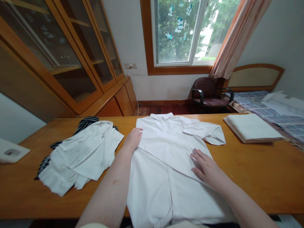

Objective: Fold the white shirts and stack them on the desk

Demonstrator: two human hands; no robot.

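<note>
Head view: I am looking down at one white shirt (166, 167) lying front-up on the wooden surface (261, 177), collar away from me and hem hanging over the near edge. I am pressing my left hand (133, 139) on the shirt's left shoulder edge, where the sleeve is folded in; this grip is released, fingers loosely curled, clenching nothing. I am laying my right hand (206, 166) flat on the shirt's right chest panel, below the pocket; this grip is also released, palm down, fingers spread.

To do this step well, I judge that both palms should be kept flat, stroking outward from the button placket so the cloth lies without wrinkles, and that the folded edge should be held parallel to the placket.

Count: one spread shirt; one loose heap of white and striped garments (78, 155) left of the shirt; one folded white stack (251, 127) right of the shirt; one chair (209, 91) beyond the shirt.
</note>
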